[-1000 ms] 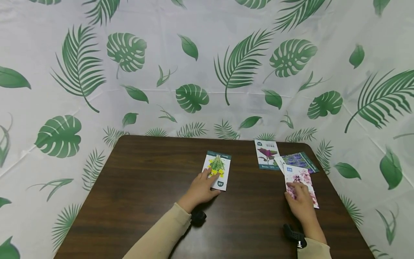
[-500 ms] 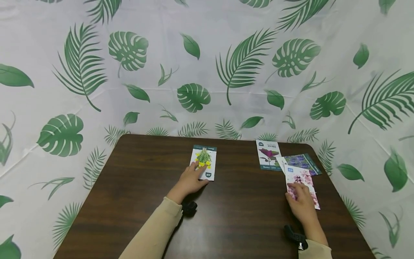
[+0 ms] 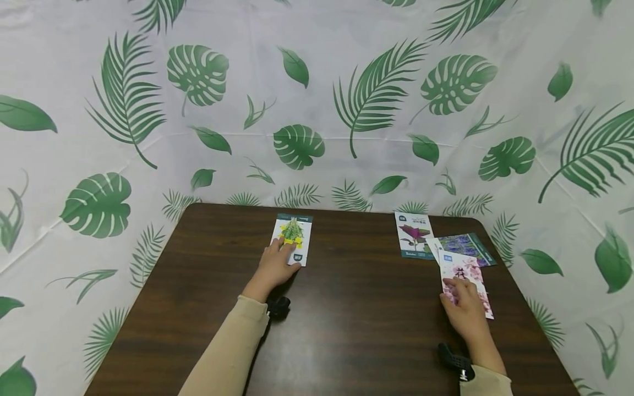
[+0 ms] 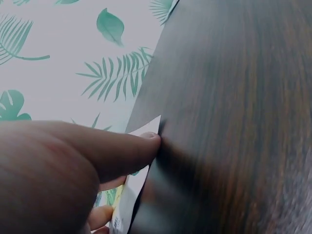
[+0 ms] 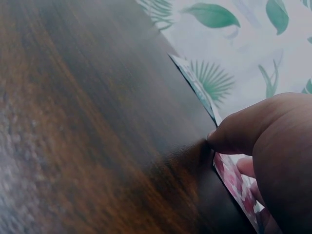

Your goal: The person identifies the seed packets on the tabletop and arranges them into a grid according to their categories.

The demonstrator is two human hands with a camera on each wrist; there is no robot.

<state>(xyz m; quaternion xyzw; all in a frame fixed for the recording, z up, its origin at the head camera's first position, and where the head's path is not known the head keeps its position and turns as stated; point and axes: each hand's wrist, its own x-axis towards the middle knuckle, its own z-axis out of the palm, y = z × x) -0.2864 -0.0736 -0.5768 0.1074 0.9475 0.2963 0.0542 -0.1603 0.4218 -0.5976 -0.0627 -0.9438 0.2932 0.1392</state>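
My left hand (image 3: 274,263) rests on a seed packet (image 3: 299,234) with yellow flowers and a dark green top band. Its fingertips press the printed face, while the thumb lies at the near corner. In the left wrist view the thumb touches the edge of that yellow-flower packet (image 4: 134,192). To the right, the fingers of my right hand (image 3: 465,308) rest on a white and pink blossom seed packet (image 3: 460,264), the thumb at its left edge. Under that packet's far end lies part of a purple-blue flower packet (image 3: 463,246). Beside them is a packet with a magenta plant (image 3: 415,234).
A dark brown wooden table (image 3: 346,319) carries all the packets. Behind and beside it hangs a white cloth (image 3: 317,82) printed with green leaves. The magenta-plant packet lies near the table's far edge. Black wrist devices sit at both wrists.
My left hand has slid the yellow-flower packet left and slightly away across the table. The right hand and the packets at the right stay in nearly the same place.
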